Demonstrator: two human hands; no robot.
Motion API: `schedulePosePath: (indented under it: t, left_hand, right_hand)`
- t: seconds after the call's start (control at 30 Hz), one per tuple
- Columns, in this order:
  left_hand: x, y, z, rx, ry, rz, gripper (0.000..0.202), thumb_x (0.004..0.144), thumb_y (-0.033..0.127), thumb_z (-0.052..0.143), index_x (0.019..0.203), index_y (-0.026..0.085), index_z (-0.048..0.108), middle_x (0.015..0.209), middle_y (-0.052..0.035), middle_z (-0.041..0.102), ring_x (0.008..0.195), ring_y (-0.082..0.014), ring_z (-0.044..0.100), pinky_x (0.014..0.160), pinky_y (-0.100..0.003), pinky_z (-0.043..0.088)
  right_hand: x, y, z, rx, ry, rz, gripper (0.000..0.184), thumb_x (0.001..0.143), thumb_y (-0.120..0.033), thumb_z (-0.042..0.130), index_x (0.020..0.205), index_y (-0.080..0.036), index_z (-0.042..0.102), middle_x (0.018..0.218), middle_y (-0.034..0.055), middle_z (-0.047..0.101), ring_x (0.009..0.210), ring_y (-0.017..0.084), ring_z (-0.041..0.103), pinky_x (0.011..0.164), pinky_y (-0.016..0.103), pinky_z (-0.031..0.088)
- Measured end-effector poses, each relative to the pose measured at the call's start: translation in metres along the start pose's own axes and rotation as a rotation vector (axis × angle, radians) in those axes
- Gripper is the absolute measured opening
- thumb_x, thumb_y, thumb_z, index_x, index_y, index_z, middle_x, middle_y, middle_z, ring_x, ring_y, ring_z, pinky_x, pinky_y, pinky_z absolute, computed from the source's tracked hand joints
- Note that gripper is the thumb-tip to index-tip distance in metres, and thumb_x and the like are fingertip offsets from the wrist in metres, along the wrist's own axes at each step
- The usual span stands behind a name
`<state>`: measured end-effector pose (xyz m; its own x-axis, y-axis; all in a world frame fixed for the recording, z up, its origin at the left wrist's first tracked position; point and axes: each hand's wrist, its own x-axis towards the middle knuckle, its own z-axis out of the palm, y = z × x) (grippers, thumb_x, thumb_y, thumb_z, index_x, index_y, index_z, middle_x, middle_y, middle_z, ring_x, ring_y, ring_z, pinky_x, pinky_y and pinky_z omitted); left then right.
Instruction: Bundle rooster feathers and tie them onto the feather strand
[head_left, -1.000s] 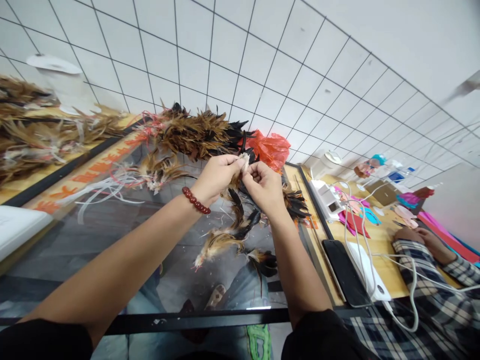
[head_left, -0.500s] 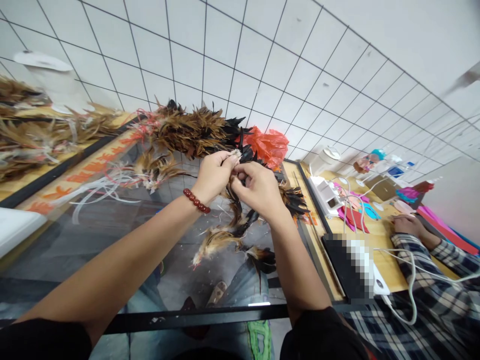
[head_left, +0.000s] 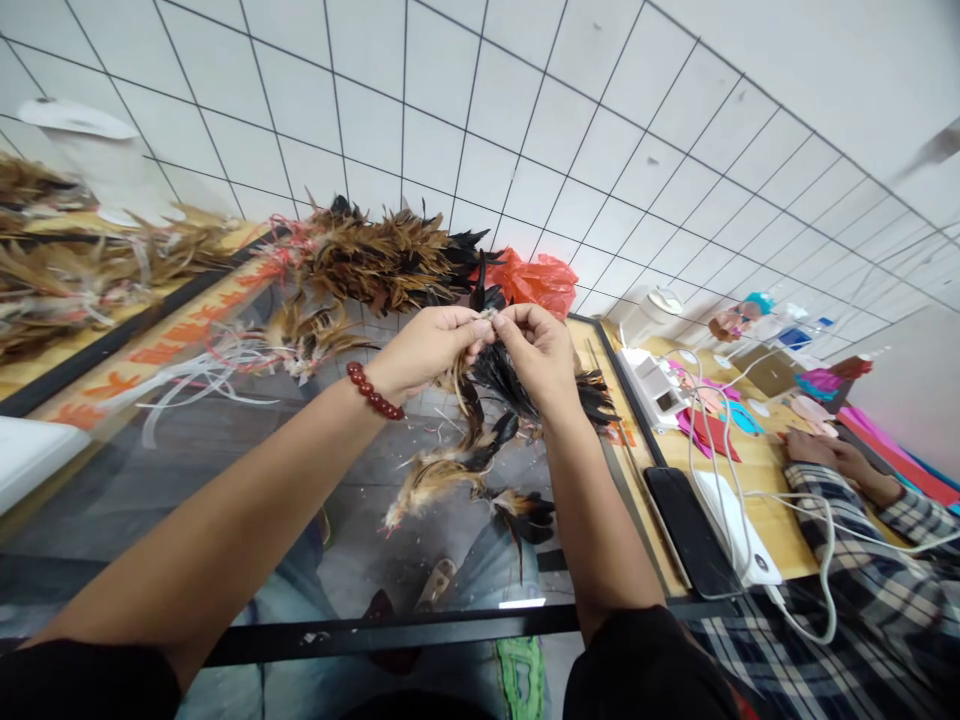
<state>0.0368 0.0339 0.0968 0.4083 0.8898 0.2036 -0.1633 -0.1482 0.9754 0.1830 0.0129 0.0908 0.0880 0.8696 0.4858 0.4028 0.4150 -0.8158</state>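
Observation:
Over the glass tabletop, my left hand (head_left: 431, 350), with a beaded bracelet (head_left: 373, 392) at its wrist, pinches the pale base of a feather bunch (head_left: 499, 378). The fingertips of my right hand (head_left: 544, 365) close on the same base, touching those of the left. Black feathers fan out below the fingers, partly hidden by the right hand. Under my hands, loose brown and black feathers (head_left: 435, 480) lie on the glass. Behind my hands is a large pile of brown and black feathers (head_left: 375, 255).
A crumpled red plastic bag (head_left: 536, 283) sits at the back. White strips (head_left: 210, 370) lie to the left. On the right are a phone (head_left: 690, 530), a white power bank (head_left: 739, 530), cables and a co-worker's hands (head_left: 832, 455). A black edge (head_left: 420, 632) borders the table in front.
My right hand has turned and straightened its curled fingers into a pinch beside the left. Black feathers now spread out below them. My left hand shifted slightly left.

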Motion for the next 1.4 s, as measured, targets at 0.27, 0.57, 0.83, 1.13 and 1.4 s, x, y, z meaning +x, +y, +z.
schedulePosePath:
  t: [0.27, 0.57, 0.83, 1.13, 1.4]
  left_hand:
    - [0.007, 0.012, -0.021, -0.042, 0.363, 0.084, 0.021, 0.082, 0.020, 0.062, 0.062, 0.014, 0.059, 0.051, 0.0026, 0.048, 0.047, -0.0065, 0.045, 0.048, -0.018, 0.037]
    - [0.008, 0.012, -0.022, -0.067, 0.366, 0.110, 0.022, 0.084, 0.020, 0.061, 0.064, 0.013, 0.060, 0.053, 0.0024, 0.049, 0.047, -0.0057, 0.045, 0.050, -0.017, 0.039]
    - [0.007, 0.016, -0.023, -0.098, 0.379, 0.103, 0.023, 0.085, 0.021, 0.062, 0.063, 0.013, 0.060, 0.052, 0.0027, 0.049, 0.046, -0.0050, 0.044, 0.049, -0.017, 0.039]
    - [0.008, 0.020, -0.026, -0.128, 0.408, 0.093, 0.025, 0.084, 0.020, 0.063, 0.061, 0.013, 0.058, 0.051, 0.0032, 0.048, 0.045, -0.0047, 0.044, 0.050, -0.017, 0.041]
    - [0.008, 0.020, -0.026, -0.121, 0.406, 0.096, 0.023, 0.084, 0.018, 0.062, 0.062, 0.014, 0.058, 0.051, 0.0030, 0.048, 0.044, -0.0047, 0.043, 0.050, -0.017, 0.041]
  right_hand:
    - [-0.016, 0.010, 0.019, -0.853, -0.771, 0.049, 0.020, 0.076, -0.016, 0.058, 0.088, -0.023, 0.073, 0.092, 0.0040, 0.074, 0.091, 0.019, 0.067, 0.076, 0.025, 0.045]
    - [-0.011, 0.029, 0.010, -1.057, -0.682, 0.062, 0.029, 0.078, -0.015, 0.052, 0.099, -0.025, 0.071, 0.104, 0.0063, 0.071, 0.097, 0.022, 0.065, 0.079, 0.028, 0.046]
    - [-0.009, 0.040, 0.010, -0.831, -0.678, 0.063, 0.016, 0.077, -0.013, 0.052, 0.080, -0.018, 0.066, 0.091, 0.0080, 0.068, 0.086, 0.020, 0.062, 0.077, 0.030, 0.043]
    - [0.007, 0.038, -0.031, 0.275, -0.381, 0.370, 0.029, 0.066, -0.042, 0.073, 0.076, -0.018, 0.060, 0.068, -0.0021, 0.058, 0.058, 0.009, 0.051, 0.058, 0.022, 0.039]
    - [0.007, 0.046, -0.043, 0.156, -0.385, 0.331, 0.019, 0.071, -0.034, 0.068, 0.081, -0.019, 0.067, 0.082, -0.0004, 0.065, 0.064, 0.008, 0.052, 0.061, 0.021, 0.039]
